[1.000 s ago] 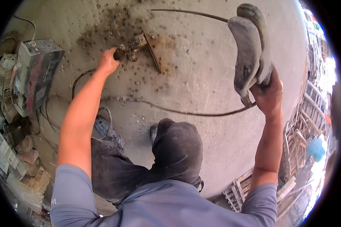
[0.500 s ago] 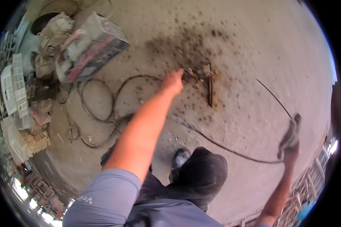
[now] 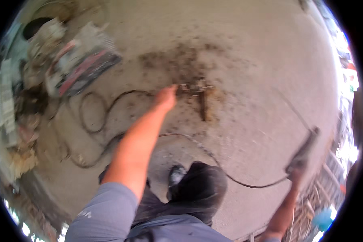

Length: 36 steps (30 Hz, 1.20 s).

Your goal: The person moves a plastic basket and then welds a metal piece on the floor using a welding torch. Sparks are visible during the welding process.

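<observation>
My left hand [image 3: 166, 98] stretches out over the concrete floor [image 3: 250, 60] and closes on the left end of a rusty T-shaped metal piece [image 3: 199, 94]; the picture is blurred there. That piece lies in a dark, scorched patch of the floor. My right hand [image 3: 296, 172] is low at the right and grips a dark flat tool [image 3: 307, 145], seen edge on. A black cable [image 3: 213, 161] runs across the floor to that hand.
A red and grey box-shaped machine [image 3: 82, 60] stands at the upper left beside a heap of clutter [image 3: 16, 121]. Looped cables [image 3: 92, 117] lie left of my arm. My shoe [image 3: 175, 175] and bent knee [image 3: 201, 187] are below. Metal frames [image 3: 328, 177] stand at the right rim.
My right hand has come down from high at the right to low at the right with its tool. The view has swung left. My left hand has stayed at the metal piece.
</observation>
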Motion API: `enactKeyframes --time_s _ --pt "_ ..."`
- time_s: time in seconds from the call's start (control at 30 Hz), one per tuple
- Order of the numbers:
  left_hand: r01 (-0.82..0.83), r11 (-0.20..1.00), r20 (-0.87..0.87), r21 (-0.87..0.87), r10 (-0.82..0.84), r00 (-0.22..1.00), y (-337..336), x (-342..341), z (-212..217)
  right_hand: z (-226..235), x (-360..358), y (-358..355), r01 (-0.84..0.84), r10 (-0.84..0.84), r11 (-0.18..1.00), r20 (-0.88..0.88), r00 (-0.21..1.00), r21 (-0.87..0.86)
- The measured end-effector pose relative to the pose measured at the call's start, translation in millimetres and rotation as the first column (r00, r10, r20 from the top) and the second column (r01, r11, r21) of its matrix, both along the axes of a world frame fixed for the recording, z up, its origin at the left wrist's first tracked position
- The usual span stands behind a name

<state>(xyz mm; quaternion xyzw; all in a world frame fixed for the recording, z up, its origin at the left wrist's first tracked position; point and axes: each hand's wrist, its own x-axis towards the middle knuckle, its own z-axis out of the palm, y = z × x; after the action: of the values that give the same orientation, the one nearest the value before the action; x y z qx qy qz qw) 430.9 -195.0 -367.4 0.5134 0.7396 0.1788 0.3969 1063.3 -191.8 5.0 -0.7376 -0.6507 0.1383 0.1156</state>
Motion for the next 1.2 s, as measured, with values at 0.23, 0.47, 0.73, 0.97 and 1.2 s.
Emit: enactKeyframes --time_s 0.23,0.47,0.73,0.97,1.2 --pt "0.11 0.994 -0.129 -0.012 -0.11 0.985 14 -9 51 -10 -229 -39 -0.061 0.017 0.988 -0.291 0.957 -0.145" --pt "0.15 0.988 -0.132 -0.021 -0.152 0.98 21 -20 41 -15 -241 -36 -0.043 -0.02 0.98 -0.309 0.951 -0.194" --pt "0.145 0.987 -0.128 0.074 -0.135 0.983 25 -20 15 -14 -258 -34 -0.075 -0.006 0.95 -0.256 0.967 -0.303" --pt "0.181 0.983 -0.183 0.028 -0.173 0.968 32 -5 31 -14 -254 -43 -0.006 -0.063 0.956 -0.225 0.972 -0.293" --pt "0.189 0.967 -0.179 0.169 -0.159 0.971 22 -14 16 -15 -254 -47 -0.004 -0.073 0.96 -0.265 0.961 -0.28"
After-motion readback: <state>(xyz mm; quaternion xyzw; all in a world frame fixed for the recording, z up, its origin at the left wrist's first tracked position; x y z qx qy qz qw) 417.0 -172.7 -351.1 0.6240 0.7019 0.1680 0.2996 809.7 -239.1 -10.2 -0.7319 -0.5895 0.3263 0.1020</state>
